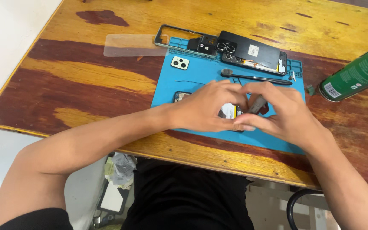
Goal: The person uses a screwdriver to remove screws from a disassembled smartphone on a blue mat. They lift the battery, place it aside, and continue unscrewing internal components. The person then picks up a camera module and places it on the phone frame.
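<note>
While both hands close over an opened phone [231,111] near the front edge of a blue mat [201,76], the strip-down looks well advanced. Already off and laid out along the far side of the mat are a phone frame [167,32], a second handset with its black inner plate showing [252,53] and a pale camera cover [179,62]. A clear screen sheet [135,44] lies just off the mat on the wooden tabletop [86,81], and a slim black tool [256,78] rests across the mat beyond the hands. What is left, judging by the exposed yellow-and-white interior between the hands, is work inside the body itself; how much cannot be told, since the hands hide most of it.

The left hand [207,108] lies curled over the phone's left part, fingers [235,91] drawn together and pressing on it. The right hand [284,113] has its fingers closed around a small grey tool [256,104], whose tip meets the phone between the two hands; the thumb rests on the phone's near edge. A green spray can [358,72] lies tilted at the right, well apart from the work.
</note>
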